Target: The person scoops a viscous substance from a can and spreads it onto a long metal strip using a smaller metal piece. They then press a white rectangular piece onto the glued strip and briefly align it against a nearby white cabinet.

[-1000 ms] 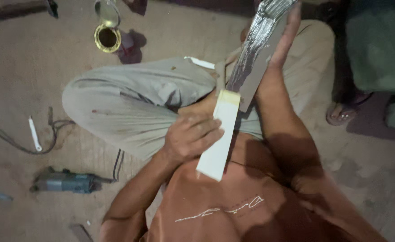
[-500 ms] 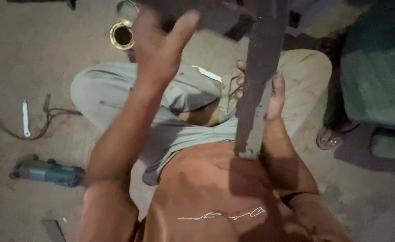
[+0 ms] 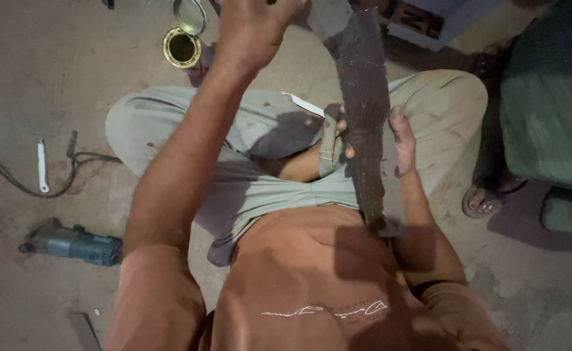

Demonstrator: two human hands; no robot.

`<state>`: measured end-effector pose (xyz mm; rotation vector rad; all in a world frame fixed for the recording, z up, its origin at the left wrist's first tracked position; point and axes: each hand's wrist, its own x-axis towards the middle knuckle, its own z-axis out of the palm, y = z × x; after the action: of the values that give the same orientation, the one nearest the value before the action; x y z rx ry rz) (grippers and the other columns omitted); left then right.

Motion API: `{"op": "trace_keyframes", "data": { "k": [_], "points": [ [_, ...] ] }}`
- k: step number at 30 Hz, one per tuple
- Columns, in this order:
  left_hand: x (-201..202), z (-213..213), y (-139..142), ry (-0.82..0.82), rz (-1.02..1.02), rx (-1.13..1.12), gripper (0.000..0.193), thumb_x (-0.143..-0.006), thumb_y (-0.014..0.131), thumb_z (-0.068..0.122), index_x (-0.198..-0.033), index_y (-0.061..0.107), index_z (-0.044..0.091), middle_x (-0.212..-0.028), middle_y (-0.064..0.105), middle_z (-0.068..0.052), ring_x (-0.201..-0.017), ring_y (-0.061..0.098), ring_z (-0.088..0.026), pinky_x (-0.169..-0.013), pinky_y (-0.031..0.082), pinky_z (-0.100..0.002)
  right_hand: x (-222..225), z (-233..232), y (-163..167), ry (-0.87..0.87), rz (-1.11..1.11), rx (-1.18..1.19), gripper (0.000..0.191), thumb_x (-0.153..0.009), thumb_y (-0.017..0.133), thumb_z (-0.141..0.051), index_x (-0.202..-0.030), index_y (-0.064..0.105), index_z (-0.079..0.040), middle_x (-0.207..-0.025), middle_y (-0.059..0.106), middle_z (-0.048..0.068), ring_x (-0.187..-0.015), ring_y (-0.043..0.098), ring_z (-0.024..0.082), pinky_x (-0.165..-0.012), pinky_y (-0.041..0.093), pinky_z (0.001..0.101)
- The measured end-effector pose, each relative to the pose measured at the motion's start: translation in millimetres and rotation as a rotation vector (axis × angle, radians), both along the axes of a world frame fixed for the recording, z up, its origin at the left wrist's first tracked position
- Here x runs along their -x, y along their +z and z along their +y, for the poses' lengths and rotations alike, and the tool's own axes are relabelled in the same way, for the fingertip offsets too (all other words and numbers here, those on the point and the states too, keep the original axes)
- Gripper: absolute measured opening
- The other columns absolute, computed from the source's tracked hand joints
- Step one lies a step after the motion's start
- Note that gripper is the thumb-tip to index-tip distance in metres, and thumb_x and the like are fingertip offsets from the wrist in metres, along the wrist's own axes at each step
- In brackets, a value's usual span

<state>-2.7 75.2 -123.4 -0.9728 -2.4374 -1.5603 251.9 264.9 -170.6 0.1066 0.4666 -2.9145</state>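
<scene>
1. The floor [image 3: 52,78] is the base for everything here — a person sits on it cross-legged, and the work rests against the body, so a steady seat is likely what keeps the work steady.
2. The blade [image 3: 364,117], a long dark strip of metal, runs from near the top of the view down past the lap to the belly. It stands steeply, its lower end close to the orange shirt. Bracing that lower end firmly should stop it from swinging.
3. The left hand [image 3: 256,29] is raised at the top edge, its grip closed in a fist beside the upper end of the blade; what it holds is cut off by the frame. Keeping that hand clear of the blade's edge seems wise.
4. The right hand [image 3: 390,140] wraps the blade at mid-length, thumb on one side and fingertips showing on the other — a firm hold, best kept on the flat faces.
5. The grinder [image 3: 71,244] lies on the floor to the left, its cable [image 3: 13,182] trailing away; both are well apart from the hands.
6. The open tin [image 3: 182,47], lid tilted back, stands near the left knee — easy to knock with an elbow.
</scene>
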Motion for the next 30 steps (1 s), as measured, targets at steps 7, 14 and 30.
{"op": "trace_keyframes", "data": {
  "k": [7, 14, 30],
  "points": [
    [-38, 8, 15, -0.032, -0.298, -0.102, 0.023, -0.095, 0.077, 0.021, -0.091, 0.07, 0.0, -0.078, 0.071, -0.004, -0.07, 0.064, -0.011, -0.065, 0.052, -0.03, -2, 2, 2, -0.051, -0.075, -0.236, 0.08, -0.111, 0.044, -0.059, -0.147, 0.046, 0.012, -0.114, 0.064, 0.025, -0.084, 0.07, 0.027, -0.075, 0.061, 0.0348],
    [-66, 17, 7, -0.005, -0.285, -0.055, 0.032, -0.092, 0.082, 0.024, -0.09, 0.065, -0.002, -0.078, 0.071, -0.007, -0.07, 0.064, -0.012, -0.063, 0.054, -0.032, 5, -2, 5, -0.146, -0.113, -0.44, 0.084, -0.105, 0.044, -0.069, -0.148, 0.05, 0.003, -0.121, 0.066, 0.018, -0.079, 0.068, 0.024, -0.064, 0.058, 0.0321],
    [-113, 14, 13, -0.125, -0.106, -0.018, 0.021, -0.098, 0.078, 0.021, -0.099, 0.076, 0.0, -0.086, 0.076, -0.011, -0.074, 0.07, -0.017, -0.069, 0.054, -0.033, 25, -4, -14, -0.224, -0.282, -0.431, 0.077, -0.1, 0.037, -0.069, -0.132, 0.061, -0.003, -0.104, 0.069, 0.016, -0.084, 0.068, 0.023, -0.073, 0.055, 0.0318]
  ]
}}
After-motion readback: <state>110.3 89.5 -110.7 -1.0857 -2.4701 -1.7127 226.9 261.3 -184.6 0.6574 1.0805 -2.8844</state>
